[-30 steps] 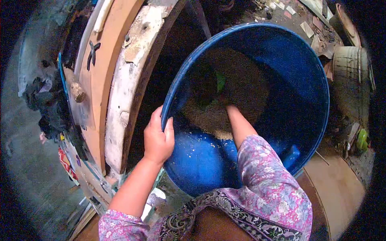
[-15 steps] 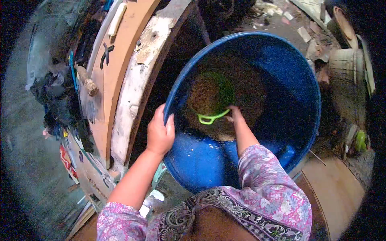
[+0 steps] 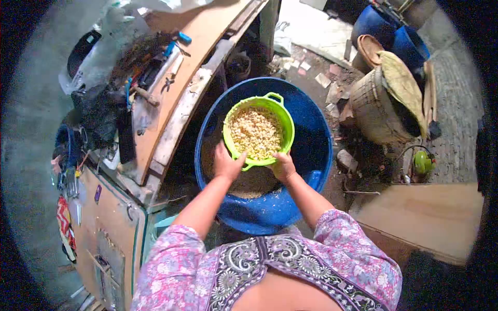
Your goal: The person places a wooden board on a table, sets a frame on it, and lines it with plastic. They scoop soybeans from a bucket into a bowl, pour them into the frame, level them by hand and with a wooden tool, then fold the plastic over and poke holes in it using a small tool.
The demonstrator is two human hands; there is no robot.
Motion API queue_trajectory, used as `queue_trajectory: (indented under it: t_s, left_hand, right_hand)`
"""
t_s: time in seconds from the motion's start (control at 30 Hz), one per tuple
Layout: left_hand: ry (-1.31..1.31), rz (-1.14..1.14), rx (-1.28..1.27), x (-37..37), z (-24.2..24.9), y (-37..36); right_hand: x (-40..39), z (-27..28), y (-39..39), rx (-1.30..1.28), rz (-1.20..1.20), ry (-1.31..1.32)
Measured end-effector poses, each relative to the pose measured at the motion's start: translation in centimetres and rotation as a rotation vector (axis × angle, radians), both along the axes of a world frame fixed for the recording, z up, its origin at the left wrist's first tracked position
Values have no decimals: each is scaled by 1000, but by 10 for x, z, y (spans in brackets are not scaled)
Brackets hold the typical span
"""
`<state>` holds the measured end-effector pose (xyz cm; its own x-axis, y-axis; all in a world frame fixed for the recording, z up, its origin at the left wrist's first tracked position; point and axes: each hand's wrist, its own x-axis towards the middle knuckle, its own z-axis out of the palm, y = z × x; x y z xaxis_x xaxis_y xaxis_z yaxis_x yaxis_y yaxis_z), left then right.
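A bright green two-handled basin, partly filled with pale yellow grains, is held level over a large blue barrel. My left hand grips the basin's near left rim, thumb over the edge. On the near right side, my right hand is closed on the same rim. One basin handle points away from me; the other lies between my hands. Brownish material covers the barrel's bottom, with pale grains scattered on its near inner wall.
To the left stands a wooden workbench with pliers and other tools. A woven basket with a sack over it sits at right. Further back are blue containers. A wooden board lies at lower right.
The basin has risen out of the dark barrel into the light. My left hand has let go of the barrel's rim and taken hold of the basin beside my right hand.
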<state>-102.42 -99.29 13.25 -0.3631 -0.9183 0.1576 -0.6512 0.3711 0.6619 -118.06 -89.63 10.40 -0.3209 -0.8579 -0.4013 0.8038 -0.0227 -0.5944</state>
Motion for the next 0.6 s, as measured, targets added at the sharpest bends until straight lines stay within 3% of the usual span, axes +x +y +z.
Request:
queue_trajectory:
  t_s: [0.03,0.07,0.17,0.23,0.3,0.37,0.43,0.47,0.57,0.6]
  left_hand:
    - [285,109,819,-2,-22,5]
    - [659,305,1177,-7,12,21]
    - [640,178,1078,13,40,28]
    - [537,15,1037,33,95,29]
    - [754,-47,757,42,113,38]
    - [865,-104,748,47,118,36]
    - [376,-3,1177,47,121,28]
    - [374,6,1193,54,119,40]
    - [373,-74,946,57,120,48]
    - [462,-84,916,58,117,51]
  right_hand:
    - [8,12,8,-22,-29,10]
    - [6,24,13,-22,-40,122]
    - [-8,72,26,-129,2,325]
    - [-35,101,26,-55,82,187]
    - [-25,171,31,-103,156,295]
    - [-28,152,28,-131,137,241]
    - [-23,119,34,-23,108,133]
    - [7,144,44,49,88,115]
    - [17,152,58,-196,48,156]
    - [7,129,59,-243,103,146]
